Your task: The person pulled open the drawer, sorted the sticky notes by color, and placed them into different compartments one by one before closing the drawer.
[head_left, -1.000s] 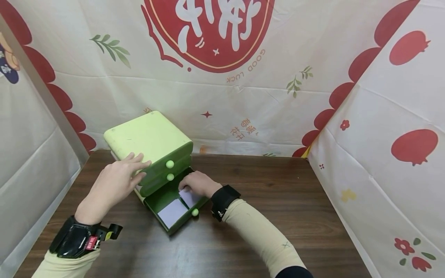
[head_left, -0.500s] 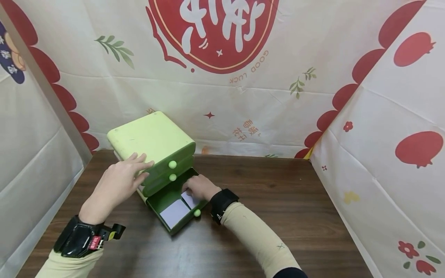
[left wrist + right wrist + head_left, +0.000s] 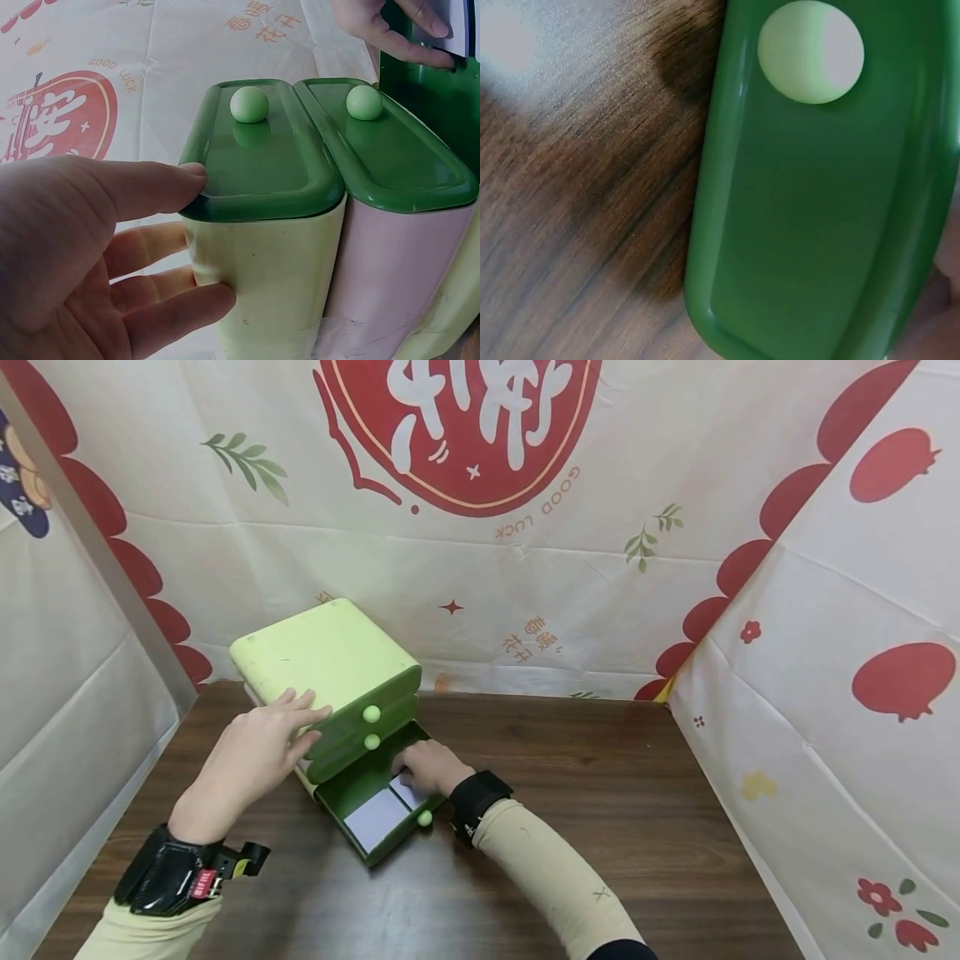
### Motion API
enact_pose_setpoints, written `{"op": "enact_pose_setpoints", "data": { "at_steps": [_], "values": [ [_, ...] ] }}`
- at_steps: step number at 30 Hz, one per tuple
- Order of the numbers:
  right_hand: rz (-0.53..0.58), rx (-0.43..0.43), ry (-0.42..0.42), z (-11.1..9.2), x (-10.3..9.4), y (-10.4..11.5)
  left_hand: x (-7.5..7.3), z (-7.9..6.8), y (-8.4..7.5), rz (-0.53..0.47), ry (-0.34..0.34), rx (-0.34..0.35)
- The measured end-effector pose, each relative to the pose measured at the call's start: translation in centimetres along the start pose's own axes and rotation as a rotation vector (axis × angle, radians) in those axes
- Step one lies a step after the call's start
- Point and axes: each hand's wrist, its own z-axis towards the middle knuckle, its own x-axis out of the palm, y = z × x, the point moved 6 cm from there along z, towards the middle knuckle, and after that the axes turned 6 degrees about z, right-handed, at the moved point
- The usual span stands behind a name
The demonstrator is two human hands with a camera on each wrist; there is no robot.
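A small desktop drawer cabinet (image 3: 322, 652) has a light green top and dark green drawer fronts with round pale knobs. Its lowest drawer (image 3: 372, 857) is pulled out and holds two flat lavender cards, a larger card (image 3: 375, 820) and a smaller card (image 3: 407, 792). My left hand (image 3: 251, 747) rests at the cabinet's front left corner. In the left wrist view its thumb lies on the top drawer's front (image 3: 259, 180), with the fingers loosely spread. My right hand (image 3: 433, 767) reaches into the open drawer, its bent fingertips at the smaller card's far edge.
The cabinet stands on a dark wooden table (image 3: 585, 793). Behind the table hangs a pale printed cloth (image 3: 360, 560), and similar cloth sides (image 3: 817, 693) rise at left and right. The right wrist view is mostly filled by a green drawer front (image 3: 810, 202) with its knob.
The head view has shifted slightly. My right hand has sunk a little lower at the smaller card, and the gap between the cards looks narrower. My left hand keeps its place on the cabinet.
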Motion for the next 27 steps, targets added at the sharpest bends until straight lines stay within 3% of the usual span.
{"op": "enact_pose_setpoints", "data": {
  "at_steps": [4, 8, 14, 20, 27],
  "values": [
    [0.022, -0.036, -0.058, -0.5, -0.5, 0.1, 0.1, 0.0, -0.2, -0.005, 0.006, 0.003],
    [0.059, -0.081, -0.176, -1.7, -1.6, 0.4, 0.1, -0.1, -0.3, -0.005, 0.003, 0.004],
    [0.148, -0.043, -0.309, -3.9, -2.7, -0.1, 0.1, -0.1, -0.3, -0.001, -0.004, 0.003],
    [0.247, 0.009, -0.328, -6.0, -3.4, -1.1, 0.1, -0.2, -0.1, 0.004, -0.004, -0.002],
    [0.355, -0.050, -0.243, -8.4, -2.2, -1.7, 0.1, -0.1, -0.3, 0.022, -0.023, 0.013]
  ]
}}
